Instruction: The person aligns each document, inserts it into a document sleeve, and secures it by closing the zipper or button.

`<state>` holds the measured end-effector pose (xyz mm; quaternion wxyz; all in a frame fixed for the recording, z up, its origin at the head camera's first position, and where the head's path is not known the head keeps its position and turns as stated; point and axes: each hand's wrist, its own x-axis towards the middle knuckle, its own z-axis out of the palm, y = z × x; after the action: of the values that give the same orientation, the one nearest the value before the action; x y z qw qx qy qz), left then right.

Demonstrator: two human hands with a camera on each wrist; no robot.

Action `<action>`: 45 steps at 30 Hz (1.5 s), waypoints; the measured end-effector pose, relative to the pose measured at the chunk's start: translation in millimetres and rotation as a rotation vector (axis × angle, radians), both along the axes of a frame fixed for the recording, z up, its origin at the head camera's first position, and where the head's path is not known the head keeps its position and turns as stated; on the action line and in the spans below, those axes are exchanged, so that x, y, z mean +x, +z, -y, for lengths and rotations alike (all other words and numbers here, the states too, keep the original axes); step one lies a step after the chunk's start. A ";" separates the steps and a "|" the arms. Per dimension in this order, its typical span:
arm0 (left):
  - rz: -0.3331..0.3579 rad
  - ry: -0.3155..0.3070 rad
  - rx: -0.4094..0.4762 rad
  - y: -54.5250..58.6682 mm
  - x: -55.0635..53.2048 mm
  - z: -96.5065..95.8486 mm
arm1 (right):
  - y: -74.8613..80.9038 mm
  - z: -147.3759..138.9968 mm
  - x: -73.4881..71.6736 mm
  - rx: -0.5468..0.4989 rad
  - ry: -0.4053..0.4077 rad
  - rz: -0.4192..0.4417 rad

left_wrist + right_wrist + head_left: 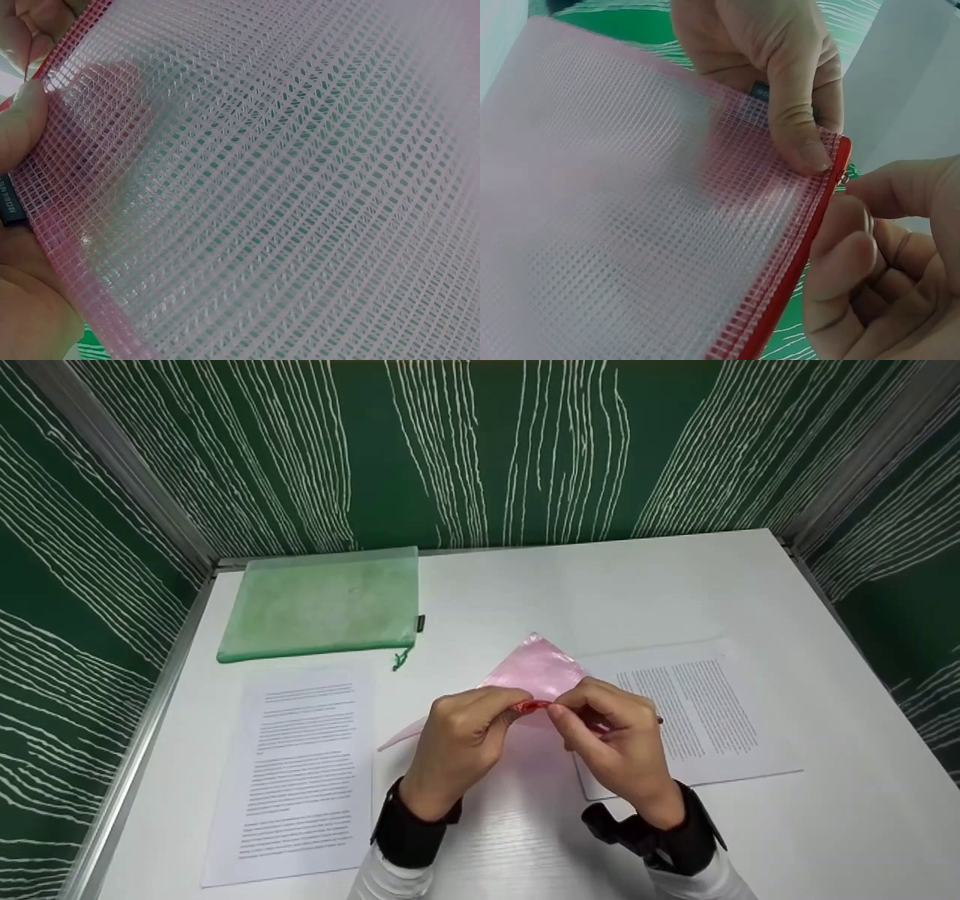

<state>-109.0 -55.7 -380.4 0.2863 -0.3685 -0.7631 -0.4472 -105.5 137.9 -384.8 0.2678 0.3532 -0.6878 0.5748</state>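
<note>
Both hands hold up a pink mesh zipper pouch [544,667] above the table. My left hand [469,742] grips its corner, thumb [802,135] pressed on the mesh near the end of the red zipper [780,292]. A small black label [760,91] sticks out of the edge beside those fingers. My right hand [619,735] is right at the zipper's end, thumb and forefinger pinching by the small metal zipper pull [844,178]. The see-through mesh [285,187] fills most of the left wrist view, with the left hand's fingers showing dimly behind it.
A green mesh zipper pouch [322,604] lies at the back left of the white table [675,585]. Printed sheets [300,780] lie at the left, and another printed sheet [690,712] lies at the right, partly behind the right hand. Green, white-streaked panels [487,450] surround the table.
</note>
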 end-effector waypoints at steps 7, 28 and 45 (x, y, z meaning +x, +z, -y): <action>0.002 -0.008 0.009 -2.5 -2.0 0.7 | -0.7 -0.5 1.3 -0.050 0.066 0.066; 0.001 -0.018 0.074 1.6 1.6 2.6 | 5.2 -2.5 6.3 -0.033 0.052 0.219; 0.042 -0.042 0.184 5.4 -0.4 6.0 | 9.4 -6.7 6.6 -0.050 0.030 0.265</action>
<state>-109.3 -61.8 -375.0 0.2933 -0.3470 -0.7167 -0.5290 -98.9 144.6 -375.4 0.1746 0.2777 -0.6973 0.6374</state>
